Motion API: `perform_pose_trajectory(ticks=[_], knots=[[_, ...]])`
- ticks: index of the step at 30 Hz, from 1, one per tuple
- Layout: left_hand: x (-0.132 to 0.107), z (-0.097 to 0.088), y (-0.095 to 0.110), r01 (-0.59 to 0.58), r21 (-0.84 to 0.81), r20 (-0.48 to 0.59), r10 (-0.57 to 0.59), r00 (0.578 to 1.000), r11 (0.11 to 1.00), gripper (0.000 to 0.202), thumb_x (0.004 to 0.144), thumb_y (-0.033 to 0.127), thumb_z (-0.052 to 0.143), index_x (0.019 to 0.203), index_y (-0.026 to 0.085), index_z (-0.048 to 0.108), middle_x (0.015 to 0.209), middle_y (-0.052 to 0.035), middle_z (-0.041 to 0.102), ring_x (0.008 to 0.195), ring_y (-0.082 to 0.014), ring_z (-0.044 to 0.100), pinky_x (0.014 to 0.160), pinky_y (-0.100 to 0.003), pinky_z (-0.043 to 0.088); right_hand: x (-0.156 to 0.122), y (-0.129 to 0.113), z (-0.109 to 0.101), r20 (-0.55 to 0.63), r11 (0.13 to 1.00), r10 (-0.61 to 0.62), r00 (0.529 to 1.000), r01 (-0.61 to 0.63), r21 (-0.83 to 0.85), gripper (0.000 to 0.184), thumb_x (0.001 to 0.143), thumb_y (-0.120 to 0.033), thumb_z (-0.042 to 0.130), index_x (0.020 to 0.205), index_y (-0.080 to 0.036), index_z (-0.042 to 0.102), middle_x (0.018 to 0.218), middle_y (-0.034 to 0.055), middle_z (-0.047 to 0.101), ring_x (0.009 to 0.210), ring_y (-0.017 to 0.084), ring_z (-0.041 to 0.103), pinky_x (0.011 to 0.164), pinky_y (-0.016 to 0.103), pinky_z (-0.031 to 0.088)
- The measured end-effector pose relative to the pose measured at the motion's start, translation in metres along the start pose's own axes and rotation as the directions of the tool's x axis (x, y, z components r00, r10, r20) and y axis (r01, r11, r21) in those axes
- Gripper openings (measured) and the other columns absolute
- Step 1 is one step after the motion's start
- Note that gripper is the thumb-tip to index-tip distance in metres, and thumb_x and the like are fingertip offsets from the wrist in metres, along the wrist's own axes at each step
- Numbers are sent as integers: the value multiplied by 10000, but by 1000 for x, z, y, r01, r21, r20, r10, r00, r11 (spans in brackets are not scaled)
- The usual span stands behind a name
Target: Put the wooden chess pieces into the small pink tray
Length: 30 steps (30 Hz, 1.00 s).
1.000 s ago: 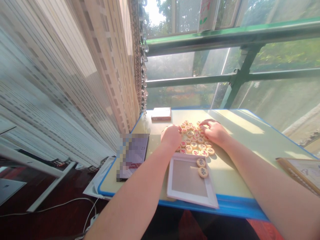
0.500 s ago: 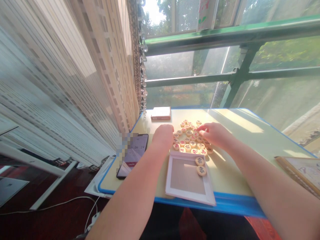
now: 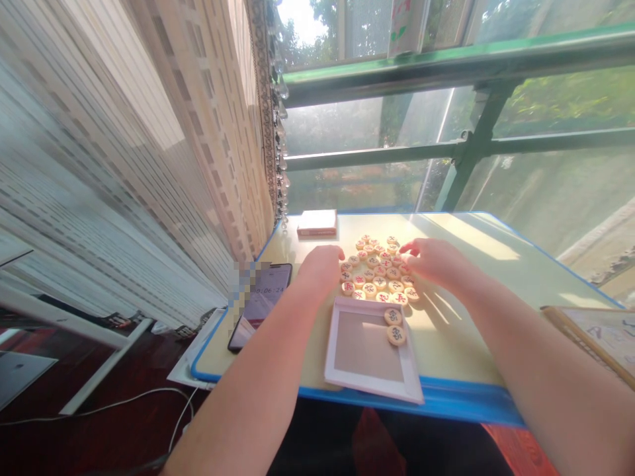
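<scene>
Several round wooden chess pieces [image 3: 378, 272] with red and dark characters lie in a loose cluster on the yellow table [image 3: 461, 337]. My left hand [image 3: 320, 268] rests at the cluster's left edge, fingers curled down beside the pieces. My right hand [image 3: 430, 261] hovers over the cluster's right side, fingers bent and pinching toward a piece; what they hold is hidden. A shallow white box lid [image 3: 370, 348] lies near the front edge with two pieces [image 3: 394, 326] inside it.
A phone [image 3: 260, 303] lies at the table's left edge, a small white box [image 3: 317, 223] at the back. A wooden-framed board [image 3: 595, 337] sits at the right. Curtain at left, window and green rail behind. A cable runs on the floor.
My left hand has slid left off the cluster to its edge. My right hand has lifted slightly and drawn rightward. The pieces look a little more spread.
</scene>
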<state>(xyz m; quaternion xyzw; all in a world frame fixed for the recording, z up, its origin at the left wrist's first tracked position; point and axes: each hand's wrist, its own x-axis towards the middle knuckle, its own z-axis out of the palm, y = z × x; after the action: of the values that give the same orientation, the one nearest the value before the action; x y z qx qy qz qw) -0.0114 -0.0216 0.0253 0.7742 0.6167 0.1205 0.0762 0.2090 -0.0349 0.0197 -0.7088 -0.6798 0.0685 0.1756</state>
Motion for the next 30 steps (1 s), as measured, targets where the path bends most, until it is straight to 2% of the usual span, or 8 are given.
perform_pose_trajectory(ticks=[4, 8, 13, 17, 22, 26, 30], knots=[[0, 3, 2, -106, -13, -5, 106, 994, 994, 370, 732, 84, 491, 1008, 224, 695, 1056, -53, 681, 947, -191, 616, 816, -264, 485, -8, 1, -16, 109, 995, -97, 989, 93, 45, 259, 718, -332, 531, 889, -243, 704, 809, 23, 681, 669, 162, 590, 548, 255, 395], [-1, 4, 6, -264, -131, -29, 262, 965, 956, 283, 737, 151, 518, 917, 230, 722, 1026, -26, 678, 853, -165, 626, 771, -249, 497, -15, -3, -30, 172, 981, -185, 968, 172, 86, 218, 712, -338, 555, 846, -252, 705, 726, 3, 656, 590, 132, 565, 511, 241, 384], [-5, 3, 11, -354, -202, -21, 358, 934, 913, 189, 725, 296, 603, 844, 226, 732, 920, -25, 683, 804, -167, 617, 724, -253, 485, -17, -4, -30, 291, 993, -108, 951, 116, -8, 178, 669, -274, 579, 788, -268, 711, 725, -8, 653, 593, 135, 570, 506, 248, 390], [-7, 4, 13, -414, -213, 44, 432, 901, 885, 223, 703, 395, 645, 829, 232, 731, 861, -12, 689, 727, -150, 607, 669, -247, 460, -16, 0, -27, 342, 996, -73, 937, 86, -22, 209, 640, -259, 594, 812, -282, 710, 747, -9, 657, 593, 140, 579, 489, 248, 401], [-5, 8, 13, -437, -202, 65, 457, 887, 876, 184, 713, 354, 639, 807, 227, 733, 849, -4, 684, 668, -127, 590, 632, -232, 447, -15, 3, -24, 337, 997, -78, 938, 82, 5, 199, 626, -256, 605, 796, -271, 709, 719, 0, 650, 547, 138, 569, 441, 240, 376], [-2, 10, 11, -410, -167, 21, 419, 908, 896, 165, 722, 280, 612, 824, 233, 733, 897, -13, 666, 737, -138, 597, 695, -238, 464, -14, 3, -21, 325, 996, -91, 941, 85, 35, 187, 617, -249, 614, 779, -263, 708, 702, 5, 651, 532, 139, 564, 421, 233, 357], [-1, 8, 10, -376, -93, -27, 375, 927, 922, 164, 741, 291, 590, 774, 219, 733, 866, -29, 647, 728, -145, 587, 689, -253, 465, -15, 2, -20, 307, 995, -99, 947, 101, 10, 168, 642, -282, 595, 771, -250, 699, 708, 11, 653, 544, 138, 569, 434, 232, 373]])
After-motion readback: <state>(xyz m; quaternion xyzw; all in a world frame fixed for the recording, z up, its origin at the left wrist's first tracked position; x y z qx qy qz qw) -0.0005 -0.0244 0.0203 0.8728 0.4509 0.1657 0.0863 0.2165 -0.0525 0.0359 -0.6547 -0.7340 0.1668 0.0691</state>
